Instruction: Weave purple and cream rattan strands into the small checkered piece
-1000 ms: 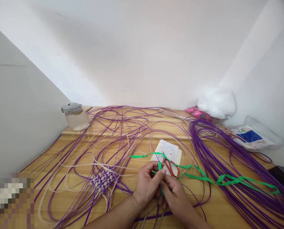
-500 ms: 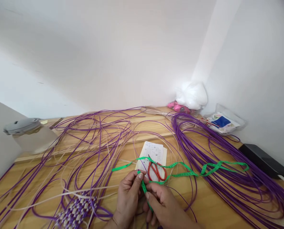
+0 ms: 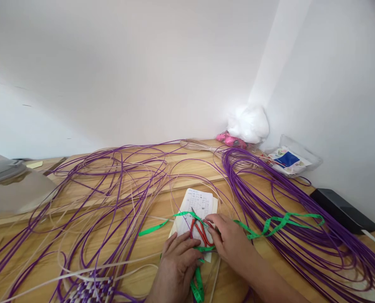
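My right hand (image 3: 230, 240) closes its thumb and forefinger on one red handle of a pair of scissors (image 3: 202, 237), which lies on a handwritten sheet of paper (image 3: 196, 198). My left hand (image 3: 179, 263) rests palm down with fingers stretched out, at the lower edge of the paper. A green tape measure (image 3: 197, 284) comes out beside my left hand; whether its fingers press on it is hidden. More of the tape runs across the paper, passes behind my right hand and loops over the purple strands. At lower left is a purple and cream woven piece (image 3: 91, 290), partly cut off.
Loose purple and cream strands (image 3: 124, 185) spread over the left of the wooden table (image 3: 156, 248). A thick purple coil (image 3: 269, 202) lies at right, near a black box (image 3: 341, 210). Plastic bags (image 3: 249, 124) stand against the wall, and a grey-topped container (image 3: 11, 185) is far left.
Both hands have let go of the stretch of tape held between them. My right hand has moved up to the scissors; my left has flattened by the paper. The view has shifted slightly.
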`<state>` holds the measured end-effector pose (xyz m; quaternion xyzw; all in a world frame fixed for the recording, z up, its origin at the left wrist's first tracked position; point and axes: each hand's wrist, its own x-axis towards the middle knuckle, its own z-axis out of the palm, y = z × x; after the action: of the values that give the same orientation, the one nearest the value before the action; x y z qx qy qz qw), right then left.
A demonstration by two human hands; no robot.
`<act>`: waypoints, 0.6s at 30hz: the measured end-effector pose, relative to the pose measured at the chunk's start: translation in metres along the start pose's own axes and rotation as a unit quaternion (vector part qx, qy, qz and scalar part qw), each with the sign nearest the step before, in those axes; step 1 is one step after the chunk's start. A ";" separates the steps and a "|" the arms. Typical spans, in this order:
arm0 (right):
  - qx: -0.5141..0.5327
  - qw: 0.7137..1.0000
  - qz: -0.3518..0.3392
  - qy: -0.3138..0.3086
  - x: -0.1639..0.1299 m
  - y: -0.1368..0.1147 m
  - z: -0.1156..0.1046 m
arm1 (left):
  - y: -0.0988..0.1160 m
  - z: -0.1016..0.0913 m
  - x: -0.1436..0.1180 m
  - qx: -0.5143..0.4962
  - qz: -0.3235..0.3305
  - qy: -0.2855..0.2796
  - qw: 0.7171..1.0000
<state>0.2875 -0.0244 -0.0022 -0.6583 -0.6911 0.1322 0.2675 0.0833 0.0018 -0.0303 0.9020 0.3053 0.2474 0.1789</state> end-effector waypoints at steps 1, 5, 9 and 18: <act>-0.015 1.000 0.004 -0.007 -0.002 -0.001 0.003 | 0.000 0.000 0.000 0.015 -0.007 -0.011 1.000; -0.074 0.997 0.021 -0.032 -0.007 -0.011 0.006 | 0.002 0.000 0.000 0.046 -0.007 -0.008 0.999; -0.083 0.996 0.026 -0.037 -0.006 -0.015 0.005 | 0.004 0.002 -0.003 0.062 -0.005 0.023 0.998; -0.152 0.987 0.038 -0.030 -0.007 -0.010 0.001 | 0.010 0.005 -0.003 0.028 0.026 0.006 0.999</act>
<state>0.2778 -0.0319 0.0009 -0.7131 -0.6850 0.0556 0.1385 0.0889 -0.0080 -0.0309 0.9128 0.2901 0.2483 0.1450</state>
